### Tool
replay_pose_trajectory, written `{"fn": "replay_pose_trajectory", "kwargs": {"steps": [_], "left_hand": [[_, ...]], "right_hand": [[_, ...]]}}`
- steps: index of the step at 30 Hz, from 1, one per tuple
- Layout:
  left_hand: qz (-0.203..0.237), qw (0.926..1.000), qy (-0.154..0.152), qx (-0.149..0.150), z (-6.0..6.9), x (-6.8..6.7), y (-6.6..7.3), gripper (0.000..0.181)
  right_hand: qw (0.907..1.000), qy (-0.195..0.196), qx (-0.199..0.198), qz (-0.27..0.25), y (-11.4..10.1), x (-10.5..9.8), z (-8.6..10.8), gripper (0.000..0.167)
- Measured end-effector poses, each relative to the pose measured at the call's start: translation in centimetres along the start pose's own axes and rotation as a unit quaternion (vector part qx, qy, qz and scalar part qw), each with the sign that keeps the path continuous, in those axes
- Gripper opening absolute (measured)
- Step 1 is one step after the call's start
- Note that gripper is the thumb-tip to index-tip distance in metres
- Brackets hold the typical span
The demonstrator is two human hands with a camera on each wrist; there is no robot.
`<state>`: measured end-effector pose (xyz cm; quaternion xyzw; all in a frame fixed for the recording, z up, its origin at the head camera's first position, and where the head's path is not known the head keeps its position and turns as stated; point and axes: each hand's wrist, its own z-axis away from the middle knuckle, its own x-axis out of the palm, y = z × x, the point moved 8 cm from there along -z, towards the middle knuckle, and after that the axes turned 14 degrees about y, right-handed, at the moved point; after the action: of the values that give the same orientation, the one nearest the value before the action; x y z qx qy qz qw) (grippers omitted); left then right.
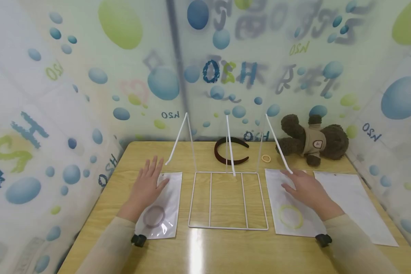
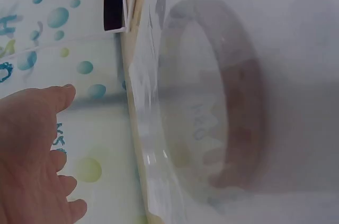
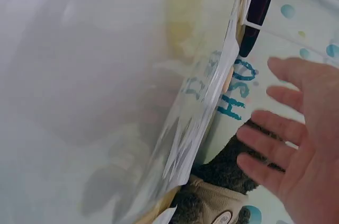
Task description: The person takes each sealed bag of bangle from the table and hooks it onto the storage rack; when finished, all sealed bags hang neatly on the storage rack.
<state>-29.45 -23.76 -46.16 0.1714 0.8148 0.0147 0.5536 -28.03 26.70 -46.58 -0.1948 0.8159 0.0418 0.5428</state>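
Observation:
My left hand [image 1: 147, 186] is over the upper left part of a clear-fronted white bag [image 1: 172, 205], fingers spread and nearly straight. Inside that bag shows a brownish-pink ring-shaped band [image 2: 243, 113]. On the other side, my right hand [image 1: 306, 188] hovers above a second such bag [image 1: 277, 224] with a pale yellow ring-shaped band [image 1: 299, 220] in it. Its relaxed fingers [image 3: 270, 144] hold nothing in the right wrist view. Between the hands stands a white wire rack [image 1: 210, 199] with three slanting prongs; the right prong's tip appears close to the right hand.
Behind the rack lies a dark brown headband [image 1: 220, 154], with a small beige ring [image 1: 266, 158] to its right. A brown plush bear [image 1: 332, 141] lies at the back right. Another white bag [image 1: 359, 205] lies along the table's right side. Patterned curtains [image 1: 140, 95] surround the wooden table [image 1: 226, 255].

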Motion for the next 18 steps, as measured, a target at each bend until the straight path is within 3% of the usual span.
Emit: {"fn": "replay_pose_trajectory", "kwargs": {"steps": [4, 8, 13, 18], "left_hand": [[0.038, 0.9993, -0.004, -0.004, 0.0, 0.4, -0.4, 0.077], [0.091, 0.9956, -0.017, -0.012, 0.4, 0.8, -1.3, 0.070], [0.144, 0.9889, -0.022, -0.029, 0.7, 0.8, -2.8, 0.052], [0.133, 0.9896, -0.007, -0.053, 1.0, 0.4, -5.0, 0.039]], "right_hand": [[0.9961, -0.012, -0.035, -0.081, -1.8, 0.9, 0.0, 0.046], [0.9897, -0.029, -0.043, -0.133, -3.1, 1.5, 0.1, 0.042], [0.9865, -0.048, -0.051, -0.148, -4.2, 2.1, 0.1, 0.042], [0.9831, -0.065, -0.073, -0.155, -5.1, 2.7, 0.2, 0.042]]}}
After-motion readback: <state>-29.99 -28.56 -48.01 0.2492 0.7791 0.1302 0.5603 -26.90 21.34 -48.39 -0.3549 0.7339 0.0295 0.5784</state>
